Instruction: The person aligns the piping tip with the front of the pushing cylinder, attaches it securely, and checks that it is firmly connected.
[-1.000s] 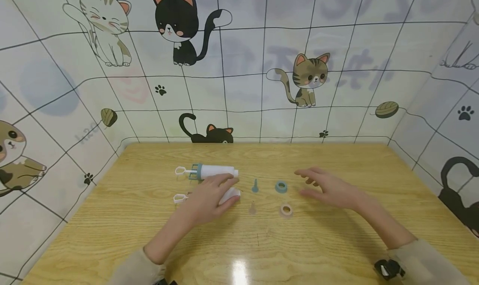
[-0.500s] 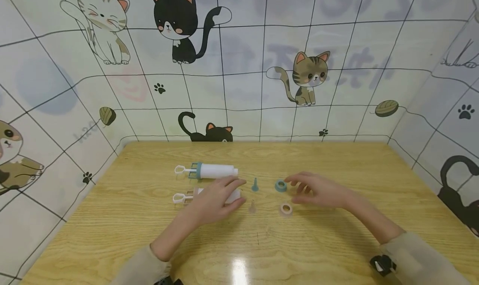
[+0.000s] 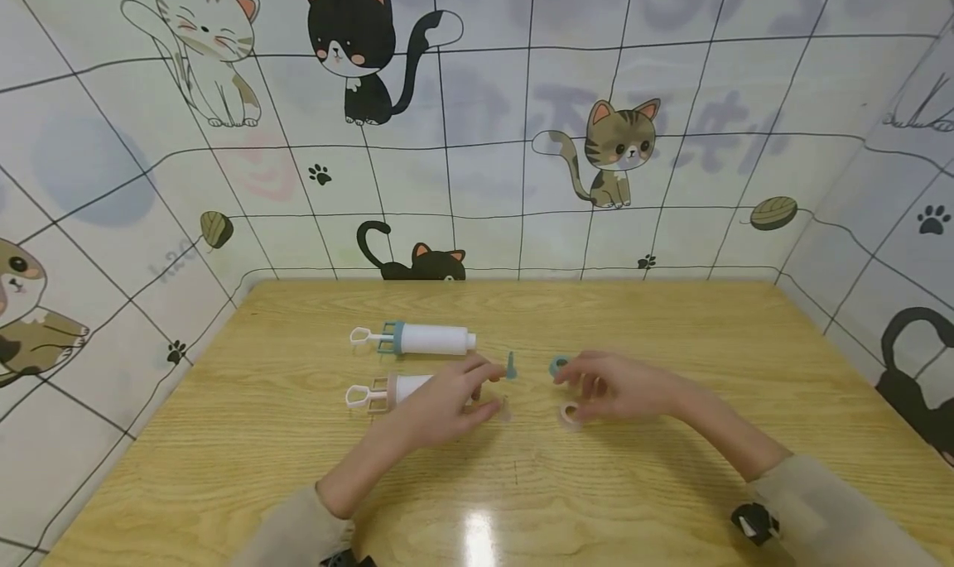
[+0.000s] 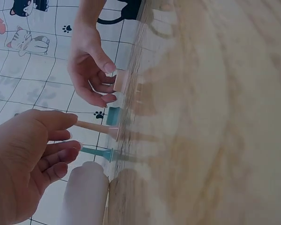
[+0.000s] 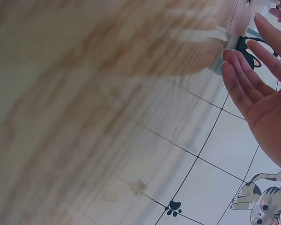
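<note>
My left hand [image 3: 447,401] hovers with loosely bent fingers over the front end of a plunger-type decorating syringe with a pink collar [image 3: 408,386]. Its thumb is close to a small pink nozzle [image 4: 114,131], and its fingertips are near a teal nozzle [image 4: 103,153]; no grip on either shows. Opposite, my right hand [image 3: 633,385] reaches over a teal ring [image 3: 556,365] and a pale pink ring [image 3: 570,425]. Those fingers are spread and relaxed, partly covering both rings. Whether they touch the rings I cannot tell.
A second white syringe with a teal collar [image 3: 436,339] lies behind the pink one, its handle pointing left. Everything rests on a wooden table [image 3: 671,501]. Cat-printed sheeting [image 3: 492,136] stands along the back and both sides.
My right hand has moved left and in over the two rings. My left hand has shifted right, from over the pink-collared syringe toward the nozzles. The objects appear unmoved.
</note>
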`<state>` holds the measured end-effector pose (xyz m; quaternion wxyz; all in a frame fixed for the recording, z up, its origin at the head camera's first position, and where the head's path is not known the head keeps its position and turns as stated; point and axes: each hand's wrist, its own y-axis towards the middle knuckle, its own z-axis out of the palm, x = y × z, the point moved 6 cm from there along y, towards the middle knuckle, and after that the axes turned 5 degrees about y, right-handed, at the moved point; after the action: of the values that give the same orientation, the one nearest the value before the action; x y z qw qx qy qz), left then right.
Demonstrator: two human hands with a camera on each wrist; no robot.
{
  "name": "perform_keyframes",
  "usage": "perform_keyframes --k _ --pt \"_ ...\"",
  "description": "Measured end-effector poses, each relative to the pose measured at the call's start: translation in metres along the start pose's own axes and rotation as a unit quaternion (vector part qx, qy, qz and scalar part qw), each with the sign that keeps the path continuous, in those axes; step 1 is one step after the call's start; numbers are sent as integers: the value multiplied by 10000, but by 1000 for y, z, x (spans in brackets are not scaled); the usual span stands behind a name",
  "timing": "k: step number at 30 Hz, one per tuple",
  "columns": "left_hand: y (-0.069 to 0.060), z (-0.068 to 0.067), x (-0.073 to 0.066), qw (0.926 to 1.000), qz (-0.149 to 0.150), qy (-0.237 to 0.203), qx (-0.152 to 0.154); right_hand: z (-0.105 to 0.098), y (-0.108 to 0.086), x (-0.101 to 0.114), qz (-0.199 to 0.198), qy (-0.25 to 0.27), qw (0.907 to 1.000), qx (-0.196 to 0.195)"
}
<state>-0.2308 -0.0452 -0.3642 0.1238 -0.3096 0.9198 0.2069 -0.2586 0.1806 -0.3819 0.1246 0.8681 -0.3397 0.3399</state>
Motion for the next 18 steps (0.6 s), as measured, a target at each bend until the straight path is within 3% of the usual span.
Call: perform_keyframes --k 9,18 --pt "7 15 2 9963 -231 -630 545 7 2 6 -223 162 9989 373" --pt "12 24 3 9958 -218 -680 571 9 3 10 -467 -116 9974 531"
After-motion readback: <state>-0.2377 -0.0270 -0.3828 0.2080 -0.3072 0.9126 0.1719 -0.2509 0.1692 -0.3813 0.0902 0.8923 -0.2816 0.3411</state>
